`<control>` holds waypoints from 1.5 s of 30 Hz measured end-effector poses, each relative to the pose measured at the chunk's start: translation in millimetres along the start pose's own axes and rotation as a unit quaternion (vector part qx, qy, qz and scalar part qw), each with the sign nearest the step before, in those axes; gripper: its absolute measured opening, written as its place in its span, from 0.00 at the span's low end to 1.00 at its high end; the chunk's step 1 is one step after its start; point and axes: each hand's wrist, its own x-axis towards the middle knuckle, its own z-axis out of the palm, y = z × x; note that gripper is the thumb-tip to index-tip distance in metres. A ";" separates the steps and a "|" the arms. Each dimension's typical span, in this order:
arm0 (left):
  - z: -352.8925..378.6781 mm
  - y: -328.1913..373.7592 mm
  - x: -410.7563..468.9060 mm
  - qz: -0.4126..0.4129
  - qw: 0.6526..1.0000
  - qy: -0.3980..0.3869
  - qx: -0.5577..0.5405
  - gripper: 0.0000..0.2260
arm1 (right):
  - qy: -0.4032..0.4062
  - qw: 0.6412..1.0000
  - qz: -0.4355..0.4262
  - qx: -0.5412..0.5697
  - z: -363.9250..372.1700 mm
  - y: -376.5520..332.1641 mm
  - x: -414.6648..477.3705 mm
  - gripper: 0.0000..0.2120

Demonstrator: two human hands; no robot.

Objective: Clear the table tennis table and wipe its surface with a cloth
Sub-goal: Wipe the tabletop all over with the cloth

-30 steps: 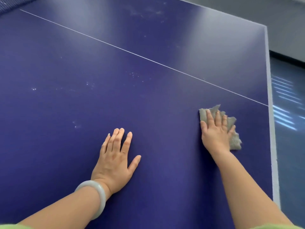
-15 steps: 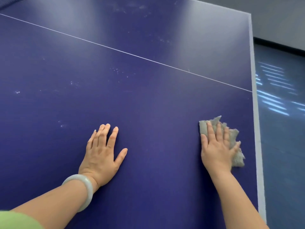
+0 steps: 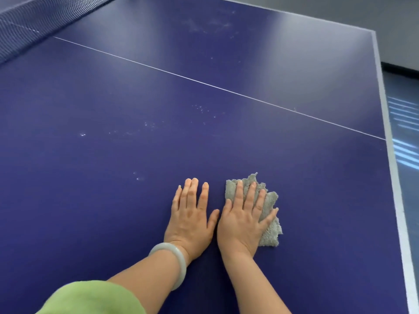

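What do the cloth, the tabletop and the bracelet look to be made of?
Cloth: grey terry or microfibre, going by its fuzzy looped pile.
Tabletop: hard painted board, semi-matt, with soft glare and white lines.
Bracelet: pale, smooth, glossy ring, perhaps jade or glass.

I am seeing soft, bright light spreading evenly over the table [image 3: 113, 200], with a broad pale glare washing across its far half. Striped reflections are gleaming on the floor [image 3: 405, 132] at right. A faint shadow is lying between the left hand [image 3: 190, 216] and the right hand [image 3: 242, 220]. The near green sleeve [image 3: 90, 300] is blurring, and the table's right edge is bowing slightly.
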 end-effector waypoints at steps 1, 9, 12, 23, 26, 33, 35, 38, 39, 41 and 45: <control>-0.4 -0.3 -0.2 0.003 1.000 -0.002 -0.012 0.33 | -0.001 1.000 0.005 -0.001 -1.5 -0.5 -0.6 0.28; -23.3 -62.2 -19.7 0.104 0.964 0.004 -0.244 0.25 | -0.005 0.999 0.045 0.001 -6.7 -5.8 -0.8 0.27; -31.7 -127.1 -33.6 0.116 0.980 0.043 -0.153 0.27 | -0.001 0.999 0.053 -0.001 -7.5 -9.0 -0.4 0.27; -33.6 -237.6 15.9 0.059 0.998 -0.003 0.013 0.40 | 0.010 0.998 0.064 0.007 -4.2 -9.2 -0.7 0.26; -29.4 -237.9 14.4 0.050 0.998 -0.006 0.025 0.36 | 0.003 0.997 0.075 -0.002 -4.5 -9.5 -0.5 0.26; -30.5 -239.1 15.2 0.054 0.998 -0.010 0.021 0.36 | 0.020 0.986 0.164 0.015 7.0 -101.6 1.6 0.28; -32.3 -238.9 15.2 0.053 0.998 -0.012 0.022 0.35 | 0.007 1.000 0.022 -0.015 17.9 -130.1 -2.5 0.28; -33.5 -237.5 16.2 0.054 0.998 -0.010 0.026 0.33 | -0.018 0.979 -0.203 -0.011 18.4 -122.7 6.7 0.27; -32.8 -237.7 16.1 0.055 0.998 -0.011 0.025 0.33 | -0.021 0.974 -0.226 -0.006 15.3 -110.2 18.5 0.27; -31.3 -239.3 15.7 0.059 0.998 -0.011 0.026 0.33 | -0.007 0.988 -0.152 -0.016 9.6 -82.0 56.1 0.25; -32.0 -239.5 17.3 0.061 0.998 -0.004 0.021 0.33 | 0.009 0.987 0.155 0.034 -13.9 -56.8 141.7 0.27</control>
